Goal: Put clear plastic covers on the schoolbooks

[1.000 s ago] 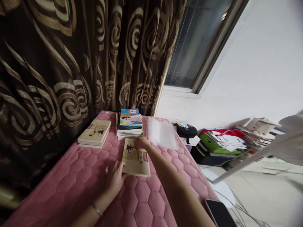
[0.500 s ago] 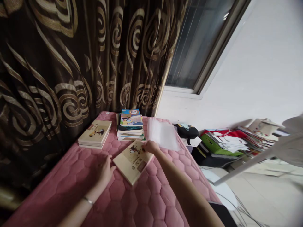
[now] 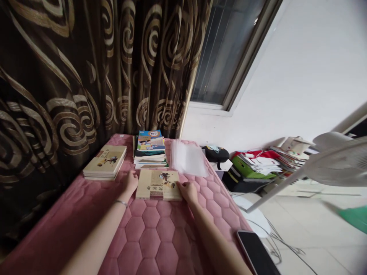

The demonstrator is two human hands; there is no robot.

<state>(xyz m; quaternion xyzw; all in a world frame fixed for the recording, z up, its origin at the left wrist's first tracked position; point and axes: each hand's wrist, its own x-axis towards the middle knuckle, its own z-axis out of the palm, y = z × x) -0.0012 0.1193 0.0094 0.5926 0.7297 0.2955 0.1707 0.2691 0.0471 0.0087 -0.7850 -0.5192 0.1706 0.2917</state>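
Observation:
A thin beige book (image 3: 158, 185) with a drawn cover lies flat on the pink quilted table cover (image 3: 155, 236). My left hand (image 3: 131, 182) rests at its left edge, fingers curled against it. At its right edge my right hand (image 3: 188, 190) has its fingers bent onto the cover. Both hands grip the book between them. Behind it stand a stack of books (image 3: 150, 149) with a blue one on top and a pile of clear plastic sleeves (image 3: 187, 158).
A second beige book pile (image 3: 105, 162) lies at the left by the dark swirl curtain (image 3: 71, 84). A black phone (image 3: 256, 254) sits at the table's right front edge. Right of the table are a fan (image 3: 329, 164), cluttered papers (image 3: 262, 164) and floor cables.
The book has been turned from upright to sideways on the table. My left hand moved up to its left edge and my right hand came down to its right edge.

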